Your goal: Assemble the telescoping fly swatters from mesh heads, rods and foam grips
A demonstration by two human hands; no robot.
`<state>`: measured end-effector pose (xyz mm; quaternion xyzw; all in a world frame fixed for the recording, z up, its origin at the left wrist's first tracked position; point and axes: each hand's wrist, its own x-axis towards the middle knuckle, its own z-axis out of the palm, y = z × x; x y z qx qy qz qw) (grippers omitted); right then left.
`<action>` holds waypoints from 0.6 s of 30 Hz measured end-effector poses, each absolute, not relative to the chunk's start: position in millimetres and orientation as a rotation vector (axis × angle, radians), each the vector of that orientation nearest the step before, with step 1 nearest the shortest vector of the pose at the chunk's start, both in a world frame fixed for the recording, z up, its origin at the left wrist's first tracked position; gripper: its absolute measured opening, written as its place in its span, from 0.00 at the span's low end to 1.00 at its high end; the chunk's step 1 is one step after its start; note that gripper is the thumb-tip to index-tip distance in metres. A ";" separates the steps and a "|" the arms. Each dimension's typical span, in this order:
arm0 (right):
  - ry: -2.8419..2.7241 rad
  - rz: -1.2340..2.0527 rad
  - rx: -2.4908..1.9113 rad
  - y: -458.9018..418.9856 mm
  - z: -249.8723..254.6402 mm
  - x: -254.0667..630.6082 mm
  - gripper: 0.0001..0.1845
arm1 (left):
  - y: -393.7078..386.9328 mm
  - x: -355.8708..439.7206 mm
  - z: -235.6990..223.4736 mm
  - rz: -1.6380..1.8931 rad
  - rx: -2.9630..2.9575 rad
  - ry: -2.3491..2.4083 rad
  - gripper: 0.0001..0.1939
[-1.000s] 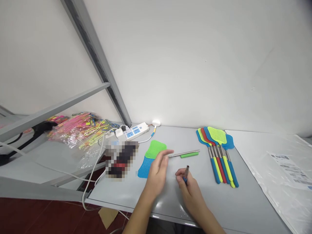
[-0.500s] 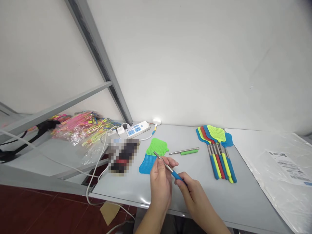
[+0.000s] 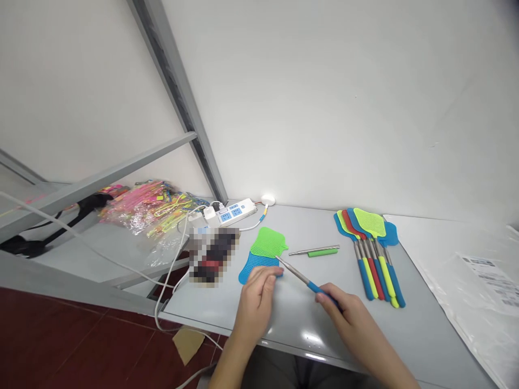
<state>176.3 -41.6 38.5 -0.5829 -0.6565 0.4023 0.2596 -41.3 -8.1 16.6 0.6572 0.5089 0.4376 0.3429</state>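
My right hand (image 3: 340,308) is closed around the blue grip of a metal fly swatter handle (image 3: 300,276). Its thin metal rod points up and left, with the bare tip close to a green mesh swatter head (image 3: 268,242). Partly under the green head lies a blue mesh swatter head (image 3: 252,265). Over the right part of this blue head is my left hand (image 3: 257,300), fingers stretched loosely and thumb a little apart; whether it touches the head is unclear. Behind the rod, another handle with a green grip (image 3: 323,252) rests on the table.
Several assembled fly swatters (image 3: 375,259) lie bunched on the right of the grey table (image 3: 295,335). Beyond them is a white plastic bag (image 3: 454,270). A power strip (image 3: 235,213), cables and a blurred item (image 3: 213,259) are on the left, beside a shelf holding bagged colourful goods (image 3: 150,208).
My left hand has let go of the metal rod and moved down-left onto the blue head. My right hand has drawn the handle to the right. The view has shifted slightly.
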 end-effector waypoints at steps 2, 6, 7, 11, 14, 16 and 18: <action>-1.750 1.060 -1.654 -43.5 25.8 188.0 0.21 | -9.0 -54.4 9.1 1.007 1.966 1.580 0.15; -1.716 1.004 -1.789 -53.7 1.8 202.7 0.22 | -16.5 -60.3 -4.3 0.773 2.151 1.929 0.14; -1.709 0.977 -1.809 -56.7 -2.1 204.8 0.22 | -19.1 -59.4 -6.5 0.749 2.165 1.954 0.13; -1.730 0.954 -1.802 -65.0 -6.4 212.0 0.21 | -27.6 -55.2 -11.0 0.741 2.139 1.993 0.10; -1.781 0.966 -1.773 -66.1 -3.5 216.7 0.21 | -28.9 -52.3 -11.8 0.739 2.093 2.049 0.18; -1.799 0.972 -1.768 -66.1 -3.5 218.7 0.21 | -27.0 -49.6 -10.8 0.708 2.046 2.098 0.27; -1.791 0.967 -1.772 -66.6 -6.2 219.7 0.21 | -23.5 -46.7 -8.6 0.652 1.984 2.130 0.33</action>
